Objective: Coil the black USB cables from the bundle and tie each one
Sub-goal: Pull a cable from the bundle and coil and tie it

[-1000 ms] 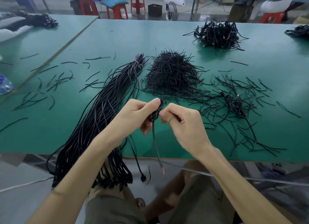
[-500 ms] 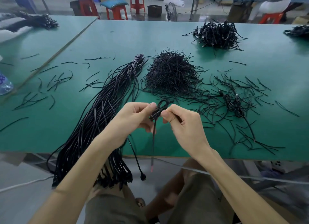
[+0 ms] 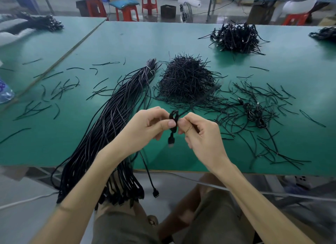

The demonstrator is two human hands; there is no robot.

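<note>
A small coiled black USB cable (image 3: 173,124) is held between both hands above the green table's (image 3: 127,43) front edge. My left hand (image 3: 145,127) pinches the coil from the left, my right hand (image 3: 200,134) pinches it from the right. One plug end (image 3: 171,141) hangs just below the coil, and a blurred strand runs up and right from it. The long bundle of black cables (image 3: 112,120) lies to the left and droops over the table edge. A heap of black twist ties (image 3: 185,78) sits behind the hands.
A pile of tied coils (image 3: 236,37) lies at the back right, and another dark pile (image 3: 323,34) at the far right edge. Loose ties (image 3: 263,105) are scattered right and left. One cable's plug (image 3: 155,193) dangles below the edge. Red stools (image 3: 127,12) stand behind.
The cable's long tail that hung below the hands has been wound up; only a short plug end hangs now. A strand now whips up to the right. Both hands stay together.
</note>
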